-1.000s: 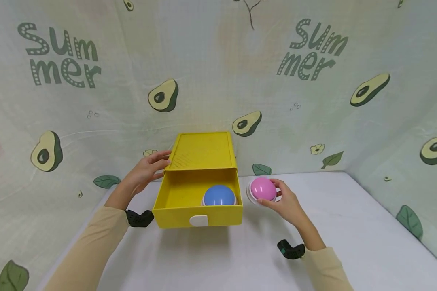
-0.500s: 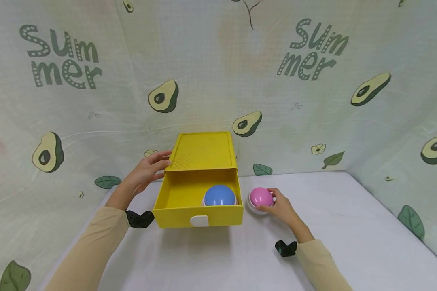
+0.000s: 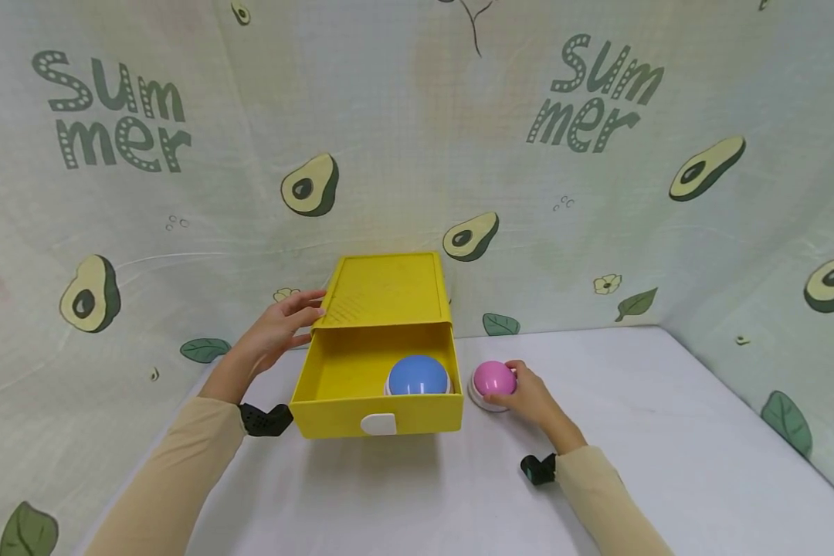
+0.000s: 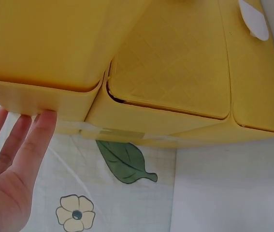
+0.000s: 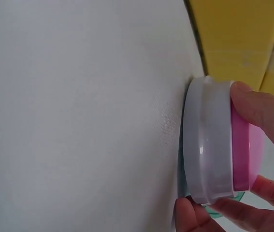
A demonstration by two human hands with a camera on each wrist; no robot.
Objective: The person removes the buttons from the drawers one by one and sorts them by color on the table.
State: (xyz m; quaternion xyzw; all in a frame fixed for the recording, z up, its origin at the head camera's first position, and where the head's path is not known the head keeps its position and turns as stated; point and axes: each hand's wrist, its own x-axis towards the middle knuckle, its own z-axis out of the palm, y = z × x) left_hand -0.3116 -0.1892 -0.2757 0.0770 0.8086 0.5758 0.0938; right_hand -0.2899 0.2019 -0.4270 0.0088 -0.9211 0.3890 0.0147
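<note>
My right hand (image 3: 531, 398) grips a pink push button (image 3: 495, 378), a glossy dome on a round white base, with the thumb on one side and fingers on the other. In the right wrist view its white base (image 5: 209, 145) is right at the white tabletop. My left hand (image 3: 278, 328) touches the left side of a yellow drawer unit (image 3: 385, 289) with nearly straight fingers, seen also as fingertips (image 4: 45, 118) on the yellow wall in the left wrist view. The top drawer (image 3: 333, 417) is pulled out, with a blue push button (image 3: 418, 376) in its right part.
The white table (image 3: 667, 432) spreads to the right and in front of the drawer unit. Behind hangs a pale cloth (image 3: 403, 116) printed with avocados and lettering. A white pull tab (image 3: 378, 424) sits on the drawer front.
My right hand has lowered the pink button to the table and moved it slightly left, close to the drawer unit. The left hand and the drawer have stayed in place.
</note>
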